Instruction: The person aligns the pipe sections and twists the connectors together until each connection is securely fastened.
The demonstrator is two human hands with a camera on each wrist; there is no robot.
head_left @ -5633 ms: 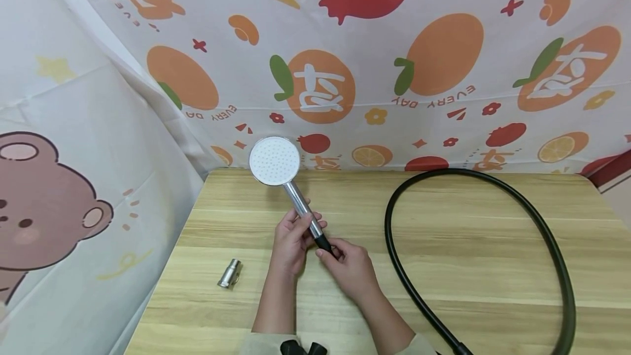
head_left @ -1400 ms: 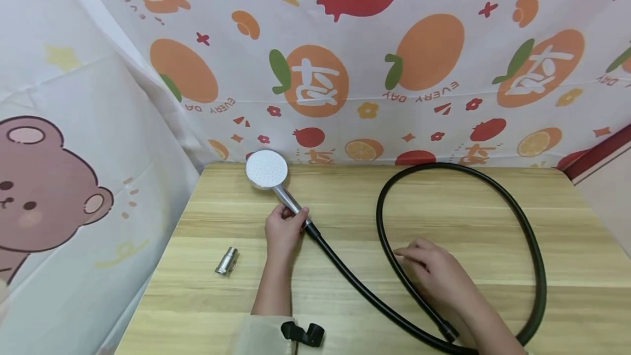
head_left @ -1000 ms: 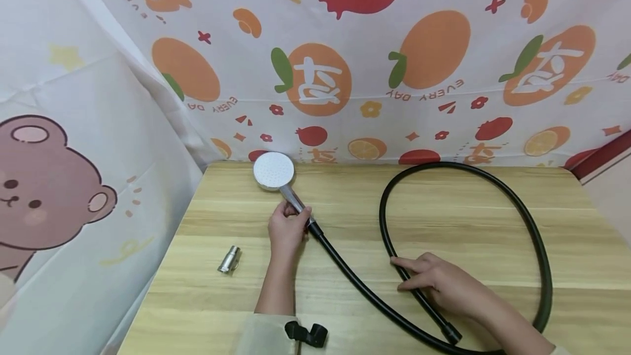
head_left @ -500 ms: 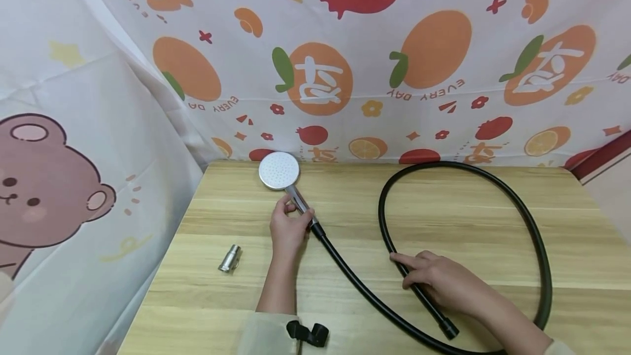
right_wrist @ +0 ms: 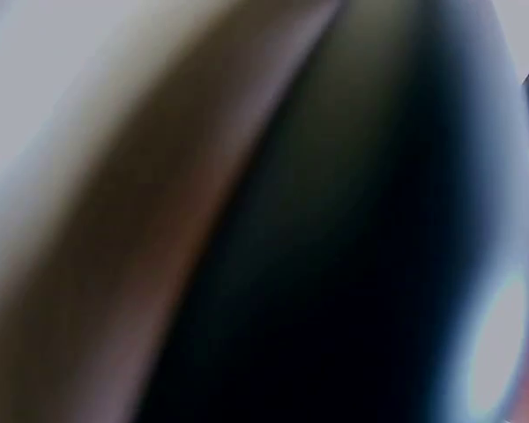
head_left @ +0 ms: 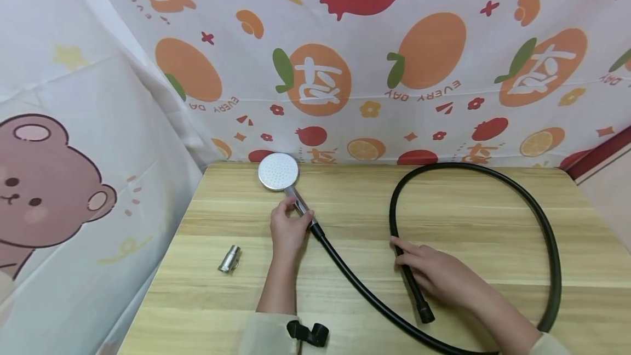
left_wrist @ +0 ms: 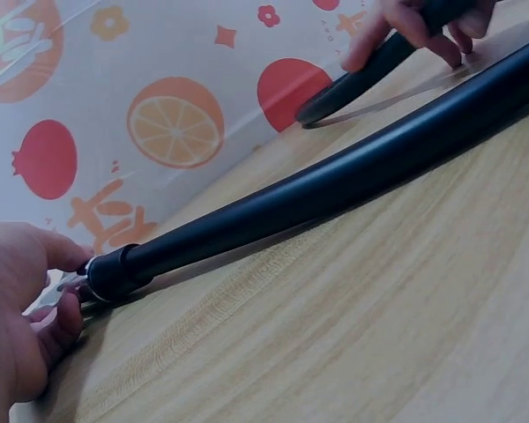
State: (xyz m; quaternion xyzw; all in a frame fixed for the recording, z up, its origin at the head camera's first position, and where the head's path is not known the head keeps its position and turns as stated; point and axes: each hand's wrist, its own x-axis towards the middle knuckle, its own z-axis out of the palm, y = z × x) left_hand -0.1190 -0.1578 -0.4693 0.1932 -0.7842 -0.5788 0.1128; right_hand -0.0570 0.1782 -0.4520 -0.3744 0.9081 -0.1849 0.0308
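A shower head (head_left: 278,171) with a white, dotted spray face lies at the back left of the table, its chrome handle pointing toward me. My left hand (head_left: 288,229) pinches the handle's lower part between thumb and fingers. From the handle's end runs a black shower hose (head_left: 362,292); the left wrist view shows its collar (left_wrist: 115,275) against the chrome end. The hose loops round to the right, where my right hand (head_left: 439,273) holds it a little above its free end (head_left: 425,311). A dark, blurred shape fills most of the right wrist view.
Left of my left forearm, a small metal connector (head_left: 229,259) lies on the wooden table (head_left: 197,300). A fruit-print cloth (head_left: 370,70) hangs behind the table, and a bear-print cloth (head_left: 138,179) hangs on the left.
Both hands were at the handle's end at first; the right then went over to the hose. Lately it has shifted the hose's free end leftward and slightly away from me. The left stays at the handle.
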